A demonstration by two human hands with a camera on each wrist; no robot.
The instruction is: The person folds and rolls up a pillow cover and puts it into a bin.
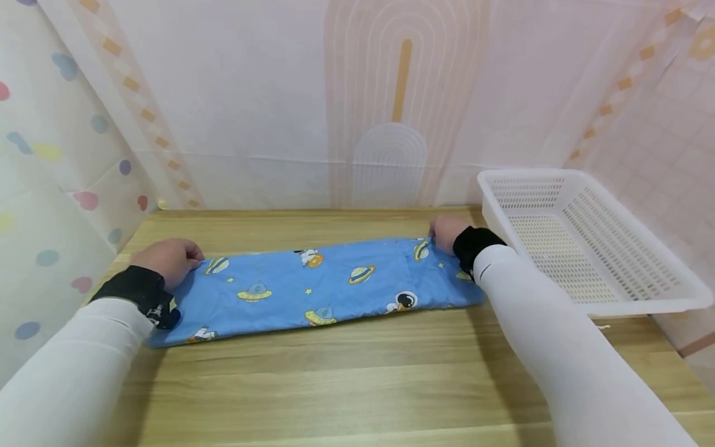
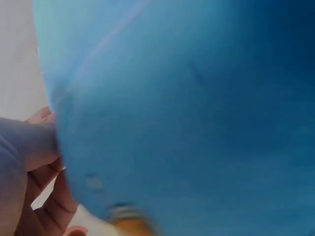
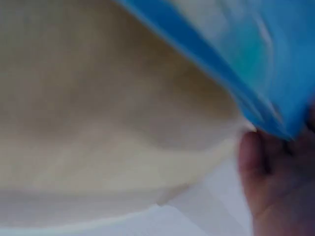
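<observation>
A long strip of blue cloth (image 1: 335, 279), printed with planets, flying saucers and astronauts, stretches across the wooden table between both hands. At its left far corner my left hand (image 1: 170, 259) pinches the edge; the left wrist view shows the thumb and fingers on either side of the cloth (image 2: 162, 123), which fills most of that view. My right hand (image 1: 445, 233) grips the right far corner. In the right wrist view, blurred, the cloth (image 3: 290, 64) runs down to the fingers of the right hand (image 3: 285, 187). The near edge of the strip lies low over the table.
A white plastic basket (image 1: 692, 297) with slotted walls stands at the table's right side, close to my right forearm. The wooden table (image 1: 335, 385) extends in front of the cloth. Patterned sheets (image 1: 251, 93) line the back and sides.
</observation>
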